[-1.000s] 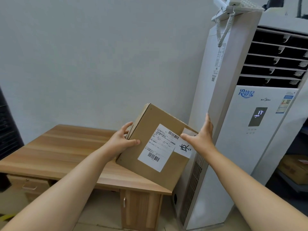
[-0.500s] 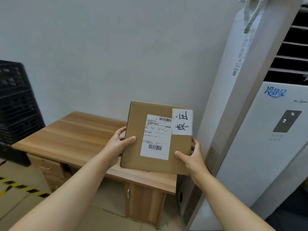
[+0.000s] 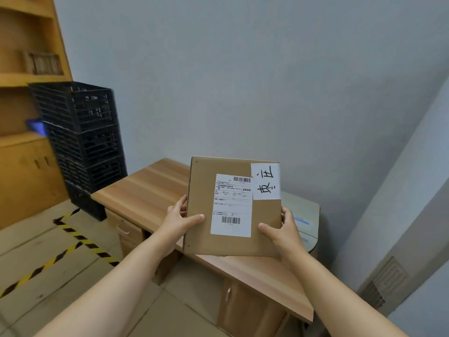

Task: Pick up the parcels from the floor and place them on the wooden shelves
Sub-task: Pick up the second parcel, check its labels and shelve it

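Observation:
A flat brown cardboard parcel (image 3: 201, 229) with a white shipping label and a handwritten white sticker is held upright in front of me, above the wooden desk. My left hand (image 3: 178, 218) grips its left edge, thumb across the front. My right hand (image 3: 283, 231) grips its lower right edge, thumb on the front. The wooden shelves (image 3: 26, 76) stand at the far left, partly out of frame, with a small box on an upper shelf.
A wooden desk (image 3: 145, 188) with a drawer and cabinet door stands under the parcel against the grey wall. Stacked black plastic crates (image 3: 82, 142) sit between desk and shelves. Yellow-black tape (image 3: 80, 242) crosses the floor. A white air conditioner (image 3: 413, 239) stands at right.
My view has swung left: the air conditioner slid toward the right edge and the crates and wooden shelves came into sight. Both hands keep hold of the parcel, now held squarer.

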`<act>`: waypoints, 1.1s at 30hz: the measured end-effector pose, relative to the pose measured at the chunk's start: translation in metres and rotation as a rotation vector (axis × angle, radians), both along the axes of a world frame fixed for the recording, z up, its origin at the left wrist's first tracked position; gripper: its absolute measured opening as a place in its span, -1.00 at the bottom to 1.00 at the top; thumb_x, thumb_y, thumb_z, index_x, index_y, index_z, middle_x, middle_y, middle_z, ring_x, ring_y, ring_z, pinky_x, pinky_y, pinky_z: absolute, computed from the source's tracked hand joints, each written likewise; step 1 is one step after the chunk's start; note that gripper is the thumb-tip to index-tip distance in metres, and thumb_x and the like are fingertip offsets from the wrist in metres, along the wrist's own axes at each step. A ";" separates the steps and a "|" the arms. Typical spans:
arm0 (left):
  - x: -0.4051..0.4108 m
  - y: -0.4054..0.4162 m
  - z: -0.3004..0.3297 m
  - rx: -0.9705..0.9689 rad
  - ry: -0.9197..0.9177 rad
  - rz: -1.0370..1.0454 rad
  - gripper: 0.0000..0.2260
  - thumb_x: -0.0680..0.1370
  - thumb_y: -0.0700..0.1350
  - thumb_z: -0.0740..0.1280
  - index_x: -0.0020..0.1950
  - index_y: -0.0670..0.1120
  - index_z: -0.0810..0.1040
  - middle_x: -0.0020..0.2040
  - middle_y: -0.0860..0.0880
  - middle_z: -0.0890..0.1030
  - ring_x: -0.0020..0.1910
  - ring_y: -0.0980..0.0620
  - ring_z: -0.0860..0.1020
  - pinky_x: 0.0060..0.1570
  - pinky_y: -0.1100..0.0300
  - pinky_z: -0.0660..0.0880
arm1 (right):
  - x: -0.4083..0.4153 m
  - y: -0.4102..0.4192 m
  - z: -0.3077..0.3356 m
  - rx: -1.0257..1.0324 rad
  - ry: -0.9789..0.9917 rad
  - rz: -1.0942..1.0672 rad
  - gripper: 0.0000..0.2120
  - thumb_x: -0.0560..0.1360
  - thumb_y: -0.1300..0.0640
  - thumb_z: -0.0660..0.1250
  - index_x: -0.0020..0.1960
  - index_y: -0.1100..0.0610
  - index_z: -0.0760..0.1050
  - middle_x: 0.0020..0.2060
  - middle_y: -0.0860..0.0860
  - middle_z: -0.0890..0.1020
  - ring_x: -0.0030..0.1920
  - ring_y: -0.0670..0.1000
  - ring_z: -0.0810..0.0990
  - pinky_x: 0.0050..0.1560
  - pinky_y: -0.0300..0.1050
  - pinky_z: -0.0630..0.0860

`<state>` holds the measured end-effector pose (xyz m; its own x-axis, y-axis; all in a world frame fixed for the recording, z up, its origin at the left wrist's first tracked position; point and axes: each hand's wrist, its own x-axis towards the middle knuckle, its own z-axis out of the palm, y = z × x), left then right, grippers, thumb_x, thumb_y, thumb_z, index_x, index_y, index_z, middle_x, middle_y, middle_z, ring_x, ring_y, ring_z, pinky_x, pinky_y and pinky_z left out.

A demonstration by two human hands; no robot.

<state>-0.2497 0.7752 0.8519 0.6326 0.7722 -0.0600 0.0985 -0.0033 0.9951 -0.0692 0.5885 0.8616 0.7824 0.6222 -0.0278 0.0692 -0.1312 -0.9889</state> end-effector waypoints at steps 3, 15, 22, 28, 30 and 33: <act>-0.019 0.045 0.004 0.027 -0.001 0.051 -0.23 0.40 -0.06 0.47 0.49 0.08 0.11 0.37 -0.05 0.24 0.21 0.01 0.33 0.26 -0.06 0.39 | -0.009 0.057 0.003 -0.018 -0.020 0.046 -0.34 0.38 0.23 0.43 0.37 0.00 0.19 0.18 -0.01 0.51 0.12 0.03 0.54 0.17 0.08 0.51; -0.102 0.207 -0.004 0.085 0.041 0.291 -0.26 0.39 -0.09 0.46 0.45 0.12 0.14 0.32 0.00 0.39 0.25 -0.05 0.40 0.21 -0.11 0.43 | -0.072 0.272 0.008 0.019 -0.187 0.220 -0.32 0.40 0.25 0.40 0.42 -0.02 0.18 0.19 -0.13 0.45 0.17 -0.06 0.46 0.14 -0.10 0.44; -0.140 0.267 -0.011 0.120 0.049 0.473 -0.24 0.41 -0.20 0.43 0.47 0.13 0.11 0.39 0.00 0.31 0.31 -0.01 0.35 0.27 -0.14 0.39 | -0.102 0.371 -0.001 0.020 -0.223 0.379 -0.26 0.42 0.26 0.37 0.44 -0.12 0.10 0.25 -0.16 0.38 0.26 -0.09 0.38 0.28 0.00 0.39; -0.153 0.310 -0.008 0.201 0.142 0.620 -0.11 0.38 -0.24 0.45 0.51 0.09 -0.03 0.40 -0.03 0.14 0.20 0.10 0.23 0.20 0.09 0.33 | -0.120 0.454 -0.007 0.037 -0.309 0.534 -0.22 0.45 0.28 0.33 0.49 -0.09 -0.01 0.38 -0.09 0.23 0.21 -0.20 0.22 0.18 -0.16 0.25; -0.155 0.326 -0.005 0.222 0.156 0.665 -0.08 0.37 -0.26 0.46 0.51 0.11 -0.08 0.42 -0.01 0.12 0.21 0.12 0.20 0.24 0.10 0.31 | -0.122 0.480 -0.007 0.066 -0.341 0.603 -0.23 0.47 0.29 0.31 0.50 -0.09 -0.03 0.40 -0.08 0.20 0.16 -0.30 0.17 0.21 -0.20 0.18; -0.153 0.354 0.001 0.275 0.191 0.709 -0.06 0.37 -0.25 0.46 0.51 0.13 -0.11 0.48 0.07 0.03 0.28 0.17 0.15 0.28 0.17 0.24 | -0.118 0.526 -0.003 0.055 -0.426 0.699 -0.27 0.49 0.27 0.28 0.51 -0.05 -0.01 0.44 -0.02 0.12 0.21 -0.24 0.16 0.22 -0.23 0.15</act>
<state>-0.4028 1.1291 0.8526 -0.0192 0.9907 0.1344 0.3384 -0.1201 0.9333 -0.1875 1.1149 0.8582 0.1505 0.9617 0.2291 0.4877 0.1294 -0.8634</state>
